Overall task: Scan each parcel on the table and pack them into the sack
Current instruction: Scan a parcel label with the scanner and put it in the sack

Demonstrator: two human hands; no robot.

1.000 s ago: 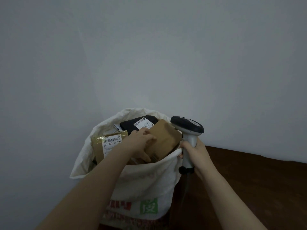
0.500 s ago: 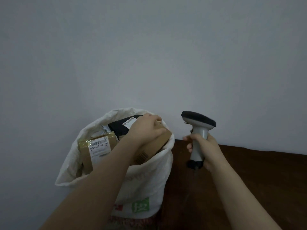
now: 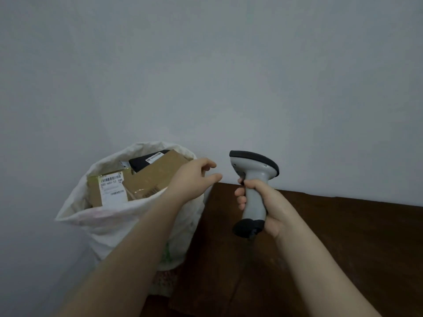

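A white sack (image 3: 109, 223) stands open at the left, beside the dark wooden table (image 3: 343, 236). Inside it lie a brown cardboard parcel (image 3: 158, 175), a tan parcel with a white barcode label (image 3: 107, 191) and a black parcel (image 3: 146, 160) at the back. My left hand (image 3: 194, 179) hovers at the sack's right rim with fingers loosely spread, holding nothing. My right hand (image 3: 258, 202) grips the handle of a grey and black barcode scanner (image 3: 254, 177), held upright above the table.
A plain grey wall fills the upper view behind the sack and table. The table's left edge (image 3: 206, 225) runs right next to the sack. Green and red print shows low on the sack's side (image 3: 167, 252).
My left hand has let go of the brown parcel, which now rests in the sack, and has drawn back to the right over the rim. The scanner stays in my right hand.
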